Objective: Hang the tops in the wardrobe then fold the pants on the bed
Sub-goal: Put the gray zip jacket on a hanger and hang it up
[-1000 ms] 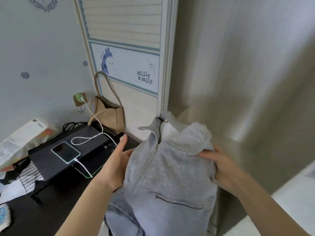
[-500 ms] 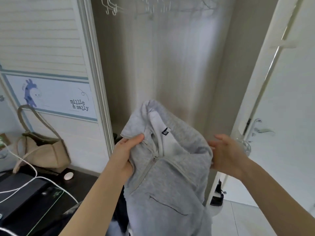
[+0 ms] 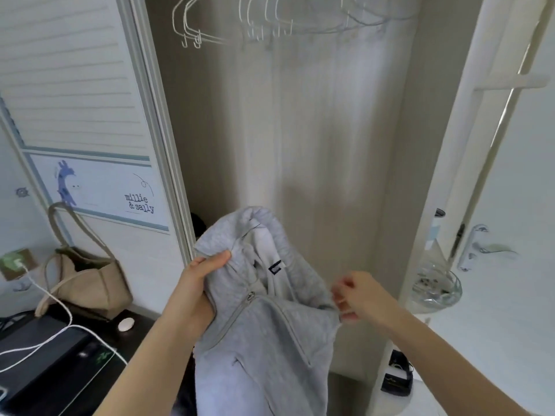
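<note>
A light grey zip-up hoodie (image 3: pixel 264 340) hangs in front of me, its hood up and zip partly open. My left hand (image 3: pixel 198 280) grips the left shoulder near the collar. My right hand (image 3: pixel 357 295) pinches the right shoulder edge. The open wardrobe (image 3: pixel 300 130) is straight ahead, bare inside, with several white wire hangers (image 3: pixel 240 22) on the rail at the top.
The wardrobe's open white door (image 3: pixel 507 175) with a handle stands at the right. A glass bowl (image 3: pixel 435 286) sits on a white surface beside it. A beige bag (image 3: pixel 87 280), white cable and dark desk (image 3: pixel 45 364) are at the left. A small dark object (image 3: pixel 398 373) lies on the floor.
The view has swung right and up from the desk to the open wardrobe. The hoodie came along, and my right hand shifted from holding its side to pinching the shoulder edge.
</note>
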Demonstrator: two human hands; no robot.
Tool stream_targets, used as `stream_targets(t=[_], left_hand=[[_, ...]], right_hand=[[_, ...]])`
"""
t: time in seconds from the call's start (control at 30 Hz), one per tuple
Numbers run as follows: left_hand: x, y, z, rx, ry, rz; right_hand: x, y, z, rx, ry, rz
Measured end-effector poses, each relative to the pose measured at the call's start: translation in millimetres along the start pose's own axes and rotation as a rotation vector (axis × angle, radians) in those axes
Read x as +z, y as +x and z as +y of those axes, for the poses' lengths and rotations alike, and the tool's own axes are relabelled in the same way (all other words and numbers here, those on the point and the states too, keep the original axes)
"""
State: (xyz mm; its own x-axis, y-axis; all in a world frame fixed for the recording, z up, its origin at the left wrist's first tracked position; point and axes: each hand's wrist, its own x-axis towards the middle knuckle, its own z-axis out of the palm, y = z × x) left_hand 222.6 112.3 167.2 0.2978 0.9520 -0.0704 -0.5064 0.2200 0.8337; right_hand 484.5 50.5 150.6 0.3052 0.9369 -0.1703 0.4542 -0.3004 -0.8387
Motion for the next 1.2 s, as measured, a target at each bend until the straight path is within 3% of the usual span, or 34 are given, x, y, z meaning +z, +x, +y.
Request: stream_targets(t=[0.03,0.1,0.23,0.3,0.47,0.6,0.67,0.77,0.9,1.0,1.13,1.2], left_hand=[[-3.6,-0.8,-0.3,-0.001,0.008,0.005],[-7.9,-2.6,-3.8,0.014,0.013,0.026],[-4.3,-4.7,-10.9,0.042,0.002,0.028],[-2.3,-4.8,-9.1,0.048,-0.008,0.041],[-28.3,-6.4,12.7,-0.190,0.126,0.082],[-47.6,-7.9,5.3,-0.386,0.514,0.320],[-39.5,-2.9,-2.4,-0.323,0.747,0.365],[-11.5,21.2,-13.6,-0.214,0.996,0.195],[8.4,70.5,-39.2,-0.099,1.182,0.131],[4.3,98.9,-52.7,-0.039,1.369,0.097],[5.8,132.2,-32.1,0.038,1.578,0.249],[15.6,150.6,-8.3,0.136,1.652,0.249]], right_hand=[[-0.6,2.7,-4.6,0.024,0.161,-0.007],[-3.5,9.1,-14.0,0.021,0.237,-0.053],[7.4,12.4,-21.1,-0.008,-0.184,-0.360],[18.0,13.8,-17.0,-0.105,-0.185,-0.384],[2.0,26.4,-29.2,0.020,0.724,-0.329],[-3.4,35.8,-57.4,-0.057,0.842,-0.316],[1.3,33.3,-72.5,-0.103,0.802,-0.365],[10.4,33.2,-85.1,-0.172,0.704,-0.411],[14.2,33.8,-94.5,-0.249,0.663,-0.398],[-4.5,36.3,-109.8,-0.354,0.637,-0.254],[-41.9,46.9,-130.9,-0.423,0.623,-0.093],[-53.4,54.8,-137.9,-0.415,0.645,-0.003]])
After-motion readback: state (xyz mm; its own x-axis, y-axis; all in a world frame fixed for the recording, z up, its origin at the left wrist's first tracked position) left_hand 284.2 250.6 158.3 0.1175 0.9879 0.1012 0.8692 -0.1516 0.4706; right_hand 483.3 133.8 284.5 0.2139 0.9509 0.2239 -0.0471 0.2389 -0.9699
